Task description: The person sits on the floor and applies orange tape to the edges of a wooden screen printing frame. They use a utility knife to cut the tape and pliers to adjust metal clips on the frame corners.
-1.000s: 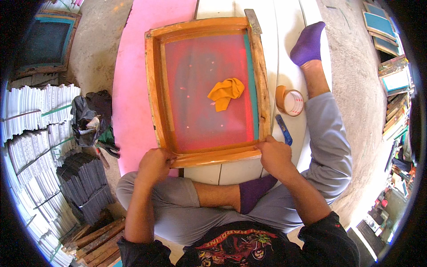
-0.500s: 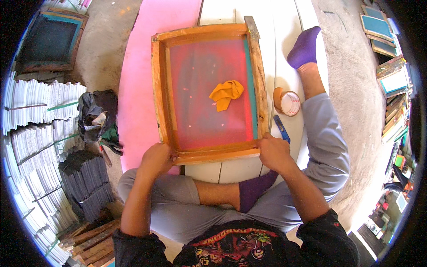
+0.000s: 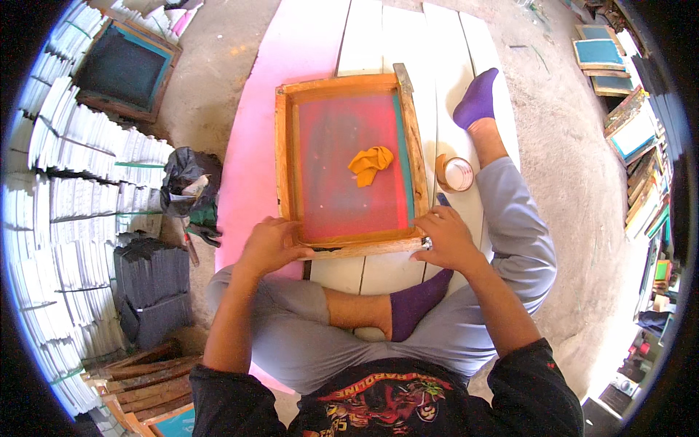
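Observation:
A wooden screen-printing frame (image 3: 349, 82) with reddish-pink mesh lies in front of me on white and pink boards. My left hand (image 3: 273, 246) grips its near left corner, fingers over the wood and thumb along the near side. At the near right corner, my right hand (image 3: 448, 237) holds the wood likewise, thumb spread toward me. On the mesh, right of the middle, rests a crumpled orange cloth (image 3: 371, 164). A roll of tape (image 3: 456, 175) stands just right of the frame. Only the tip of a blue cutter (image 3: 443, 198) shows beyond my right hand.
White boards (image 3: 408, 36) and a pink board (image 3: 251, 160) lie under the frame. My socked foot (image 3: 477, 98) rests at the right. Stacked white sheets (image 3: 80, 204), a black bag (image 3: 191, 182) and another screen (image 3: 120, 69) are at the left. More frames (image 3: 598, 54) lean far right.
The frame's far end has dropped and the frame looks smaller and flatter. Both thumbs have spread along its near side. My right hand now covers most of the cutter. The view has shifted slightly.

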### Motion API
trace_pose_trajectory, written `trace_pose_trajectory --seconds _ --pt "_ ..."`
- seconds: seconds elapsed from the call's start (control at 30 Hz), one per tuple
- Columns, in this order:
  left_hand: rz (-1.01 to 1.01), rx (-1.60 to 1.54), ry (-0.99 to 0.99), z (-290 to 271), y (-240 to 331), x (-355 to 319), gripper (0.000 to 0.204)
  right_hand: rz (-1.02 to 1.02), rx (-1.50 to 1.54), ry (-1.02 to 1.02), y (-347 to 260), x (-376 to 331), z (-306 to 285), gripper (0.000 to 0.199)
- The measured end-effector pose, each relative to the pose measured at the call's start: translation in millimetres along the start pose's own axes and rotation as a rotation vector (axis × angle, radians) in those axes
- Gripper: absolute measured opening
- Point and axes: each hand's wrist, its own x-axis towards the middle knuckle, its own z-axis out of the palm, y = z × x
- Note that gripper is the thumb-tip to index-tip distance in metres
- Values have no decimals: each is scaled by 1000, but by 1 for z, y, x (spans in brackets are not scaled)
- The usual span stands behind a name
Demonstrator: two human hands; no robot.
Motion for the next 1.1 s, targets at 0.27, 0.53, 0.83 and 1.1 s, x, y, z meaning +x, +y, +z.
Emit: trace_pose_trajectory --seconds 0.27,0.53,0.83,1.1 --pt "122 275 25 49 7 -14 73 -92 -246 -69 -12 -3 31 62" --pt "89 360 57 65 2 -20 61 -115 -303 87 -2 -13 52 47" --pt "77 419 77 69 3 -19 53 -108 -322 107 -4 -14 58 43" --pt "69 448 61 67 5 -20 48 -129 -380 96 2 -13 69 53"
